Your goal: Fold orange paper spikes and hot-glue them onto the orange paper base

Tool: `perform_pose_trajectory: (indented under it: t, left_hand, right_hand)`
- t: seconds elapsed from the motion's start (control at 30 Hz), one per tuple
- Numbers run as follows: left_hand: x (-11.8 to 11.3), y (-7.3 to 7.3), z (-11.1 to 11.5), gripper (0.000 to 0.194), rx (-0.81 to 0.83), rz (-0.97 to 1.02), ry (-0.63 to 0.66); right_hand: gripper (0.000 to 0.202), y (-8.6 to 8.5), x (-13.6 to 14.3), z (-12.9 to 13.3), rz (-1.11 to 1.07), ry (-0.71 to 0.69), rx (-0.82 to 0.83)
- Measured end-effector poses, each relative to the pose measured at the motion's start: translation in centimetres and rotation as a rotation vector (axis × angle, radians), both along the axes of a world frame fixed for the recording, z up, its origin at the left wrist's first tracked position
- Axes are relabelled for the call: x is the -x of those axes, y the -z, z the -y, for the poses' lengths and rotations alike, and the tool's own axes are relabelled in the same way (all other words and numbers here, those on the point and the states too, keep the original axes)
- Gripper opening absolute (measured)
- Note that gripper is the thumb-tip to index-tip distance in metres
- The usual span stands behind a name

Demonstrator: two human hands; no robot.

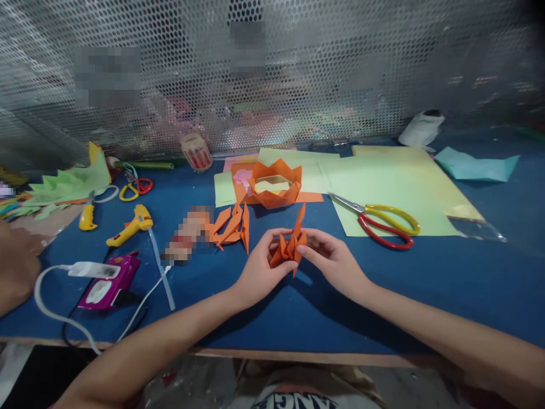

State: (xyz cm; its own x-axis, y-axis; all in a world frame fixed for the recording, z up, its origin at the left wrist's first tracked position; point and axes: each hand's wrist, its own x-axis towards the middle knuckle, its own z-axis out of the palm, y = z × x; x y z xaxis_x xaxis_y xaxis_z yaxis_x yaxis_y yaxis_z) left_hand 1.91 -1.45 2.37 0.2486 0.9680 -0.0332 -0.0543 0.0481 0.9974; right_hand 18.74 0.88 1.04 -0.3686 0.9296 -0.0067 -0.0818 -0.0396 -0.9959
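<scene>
A folded orange paper piece [290, 247] with several pointed flaps is held above the blue table, between both hands. My left hand [264, 267] has its thumb and fingers closed around the piece's left side. On the right side, my right hand [334, 260] pinches the same piece, its thumb pressed on the folds. Just beyond stands an orange paper bowl [279, 196] with a zigzag rim and pale paper inside. More folded orange pieces [234, 227] lie to the left of my hands.
Scissors [383, 221] lie on light green sheets [383, 176] at the right. A yellow glue gun [133, 226], a purple power bank [109, 284] with white cable, and a cutter [87, 215] are at the left. Another person's hand [17, 264] rests at the left edge.
</scene>
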Motion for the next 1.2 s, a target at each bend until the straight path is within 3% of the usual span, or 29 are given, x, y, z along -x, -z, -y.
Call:
perform_pose_trajectory:
  t: [0.3, 0.57, 0.73, 0.9, 1.07, 1.2]
  left_hand:
    - [0.7, 1.4, -0.6, 0.034, 0.017, 0.024, -0.012]
    - [0.0, 1.8, -0.7, 0.040, 0.047, 0.066, 0.000]
    - [-1.8, 1.3, -1.6, 0.038, -0.004, -0.053, 0.017]
    - [-5.7, 1.2, -4.3, 0.032, -0.003, -0.118, -0.001]
    - [-9.8, 1.2, -6.4, 0.057, 0.019, -0.113, 0.004]
    - [-10.1, 0.0, -6.6, 0.087, 0.113, -0.298, 0.103]
  right_hand:
    - [0.034, 0.8, 0.0, -0.7, 0.022, 0.004, 0.003]
    - [0.078, 0.8, 0.7, -0.7, 0.026, 0.009, 0.037]
    - [0.058, 0.5, 0.3, -1.0, 0.141, 0.075, 0.070]
    - [0.052, 0.2, -2.1, -2.5, 0.359, 0.272, 0.008]
    - [0.051, 0.0, -5.1, -5.1, 0.450, 0.326, -0.083]
    - [0.046, -0.1, -7.0, -6.3, 0.589, 0.213, -0.184]
